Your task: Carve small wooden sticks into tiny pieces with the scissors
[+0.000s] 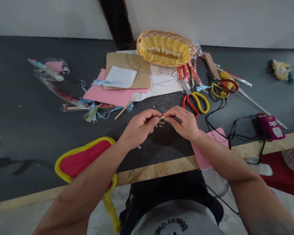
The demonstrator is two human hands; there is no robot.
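Note:
Between my two hands is a short, pale wooden stick piece (162, 117), pinched at both ends. The fingertips of my left hand (141, 127) close on its left end. My right hand (182, 122) grips the other end between thumb and fingers. Just under the fingertips, small tan bits (161, 124) and pale crumbs lie scattered on the dark table (147, 156). A pair of scissors (195, 102) with one red and one yellow handle rests beyond my right hand. Beyond my left hand lies a thin wooden stick (126, 110).
A yellow woven basket (165, 60) holding small white pieces stands at the back. Pink paper (107, 94), brown card (127, 70) and blue tassels (94, 111) lie left. A red-and-yellow fan-shaped item (85, 156) overlaps the front edge. At right are a purple power box (271, 127) and black cables.

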